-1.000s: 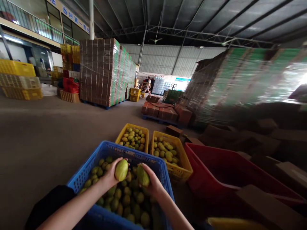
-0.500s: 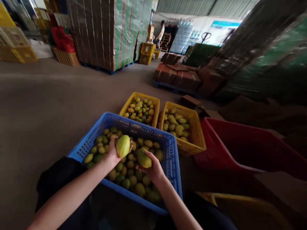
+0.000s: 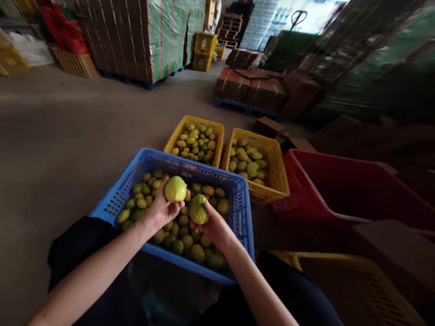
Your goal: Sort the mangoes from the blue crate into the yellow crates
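Observation:
My left hand (image 3: 165,204) is closed around a yellow-green fruit (image 3: 175,189), roundish with a lemon-like skin, though its exact kind is unclear. To its right, my right hand (image 3: 211,224) grips a second, greener fruit (image 3: 199,209), thumb on its right side. Both fruits are held close together, slightly apart, above a large blue plastic crate (image 3: 110,192). Many similar green and yellow fruits (image 3: 197,253) lie inside that crate, partly hidden by my hands and forearms.
Beyond the blue crate stand two yellow crates of fruit, one left (image 3: 170,136) and one right (image 3: 283,181). A red bin (image 3: 295,181) is at right, another yellow crate (image 3: 299,260) at lower right. Cartons on a blue pallet (image 3: 234,106) and wrapped stacks (image 3: 125,40) stand farther back.
Both fruits have been turned in my hands, showing rounder ends. My hands have come closer together. The view has tilted down, and the person in the background is out of frame.

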The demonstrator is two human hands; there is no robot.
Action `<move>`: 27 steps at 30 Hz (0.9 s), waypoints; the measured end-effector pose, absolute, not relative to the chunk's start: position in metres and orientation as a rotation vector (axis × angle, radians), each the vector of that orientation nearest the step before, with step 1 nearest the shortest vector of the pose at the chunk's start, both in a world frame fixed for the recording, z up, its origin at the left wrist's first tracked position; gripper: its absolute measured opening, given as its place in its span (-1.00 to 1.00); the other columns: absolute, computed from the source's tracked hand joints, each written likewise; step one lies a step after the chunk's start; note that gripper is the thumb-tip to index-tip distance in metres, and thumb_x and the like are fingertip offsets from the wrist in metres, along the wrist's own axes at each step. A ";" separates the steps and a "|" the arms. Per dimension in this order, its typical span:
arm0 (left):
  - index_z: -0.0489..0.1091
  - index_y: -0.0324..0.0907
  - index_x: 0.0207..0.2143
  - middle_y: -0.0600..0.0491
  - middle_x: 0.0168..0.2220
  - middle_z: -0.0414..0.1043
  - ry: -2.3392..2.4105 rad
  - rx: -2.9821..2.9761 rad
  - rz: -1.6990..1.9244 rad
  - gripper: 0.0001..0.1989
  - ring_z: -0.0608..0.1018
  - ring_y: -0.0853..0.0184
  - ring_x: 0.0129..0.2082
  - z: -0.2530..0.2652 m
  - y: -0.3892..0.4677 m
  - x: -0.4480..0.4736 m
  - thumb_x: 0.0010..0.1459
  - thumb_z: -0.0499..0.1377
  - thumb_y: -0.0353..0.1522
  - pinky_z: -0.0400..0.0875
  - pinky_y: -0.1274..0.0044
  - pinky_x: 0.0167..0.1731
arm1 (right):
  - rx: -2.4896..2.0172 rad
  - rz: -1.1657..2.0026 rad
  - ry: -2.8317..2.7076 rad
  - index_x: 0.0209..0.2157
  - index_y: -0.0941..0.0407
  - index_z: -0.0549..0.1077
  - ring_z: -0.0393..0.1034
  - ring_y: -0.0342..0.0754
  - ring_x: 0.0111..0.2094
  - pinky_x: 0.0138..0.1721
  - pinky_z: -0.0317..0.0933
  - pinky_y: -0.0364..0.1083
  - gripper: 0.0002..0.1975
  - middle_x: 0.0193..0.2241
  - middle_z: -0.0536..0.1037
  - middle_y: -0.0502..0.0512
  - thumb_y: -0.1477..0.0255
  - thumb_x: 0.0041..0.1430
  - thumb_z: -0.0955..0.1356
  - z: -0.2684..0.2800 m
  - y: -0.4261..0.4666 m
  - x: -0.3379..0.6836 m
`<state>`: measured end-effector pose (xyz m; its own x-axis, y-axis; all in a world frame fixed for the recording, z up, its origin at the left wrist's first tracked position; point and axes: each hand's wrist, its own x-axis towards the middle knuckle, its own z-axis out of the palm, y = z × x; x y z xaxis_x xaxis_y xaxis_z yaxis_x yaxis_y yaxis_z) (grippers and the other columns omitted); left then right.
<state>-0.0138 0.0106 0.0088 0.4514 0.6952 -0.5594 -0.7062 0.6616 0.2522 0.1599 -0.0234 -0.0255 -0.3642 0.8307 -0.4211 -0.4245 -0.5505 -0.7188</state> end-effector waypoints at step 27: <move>0.44 -0.15 -0.21 0.01 -0.15 0.44 0.716 0.680 1.147 -0.41 0.46 0.13 0.01 0.016 -0.010 -0.007 -0.40 0.44 -0.59 0.48 0.55 -0.17 | -1.077 1.203 -0.898 -0.14 0.00 0.45 0.43 0.01 -0.17 -0.11 0.34 -0.01 -0.54 -0.20 0.55 0.02 0.43 -0.16 0.52 0.017 -0.037 0.183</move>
